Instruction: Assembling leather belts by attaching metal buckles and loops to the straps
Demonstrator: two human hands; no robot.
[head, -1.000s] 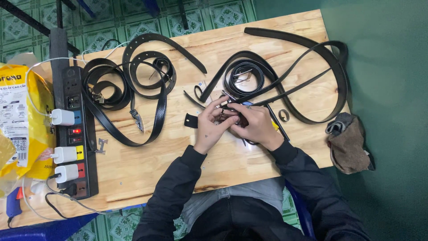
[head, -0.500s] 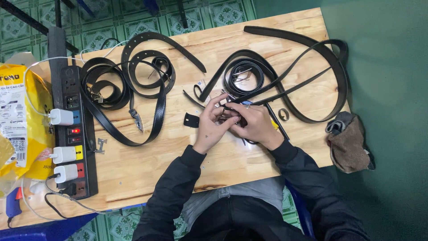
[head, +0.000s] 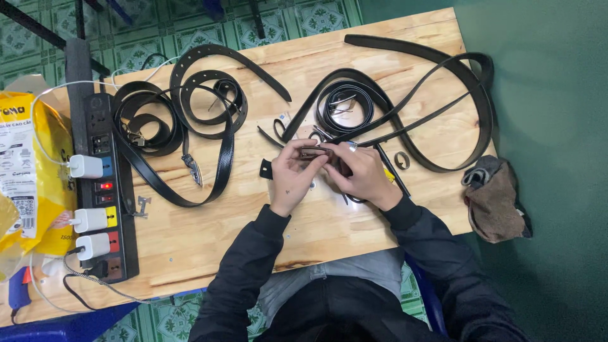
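**A:** What is nearest the camera?

**B:** Two arms in dark sleeves reach up from the bottom edge over a pale wooden desk [head: 209,234]. The left hand [head: 292,177] and the right hand [head: 361,174] meet near the centre of the picture, fingers curled inward and touching.

**A:** What do the hands hold?

**B:** Together they pinch a small dark belt end with a metal buckle [head: 316,152], held between the fingertips just above the desk. The left thumb and fingers close on its left side, and the right fingers press its right side. The fine detail of the buckle is too small to make out.

**A:** What lies around them?

**B:** At nine o'clock of the hands, just beside the left one, is a small black leather piece [head: 265,169]. At three o'clock, a small leather loop [head: 401,160] lies flat. Further toward three o'clock, a brown cloth [head: 497,199] hangs over the desk's right edge.

**A:** And farther away?

**B:** At twelve o'clock a coiled black belt [head: 345,107] rests among long black straps [head: 443,69] that sweep toward one and two o'clock. At ten o'clock sits a pile of looped black belts [head: 183,107]. At the far nine o'clock, a black power strip [head: 104,190] holds three white plugs, with a yellow bag [head: 28,164] beyond it at the left edge.
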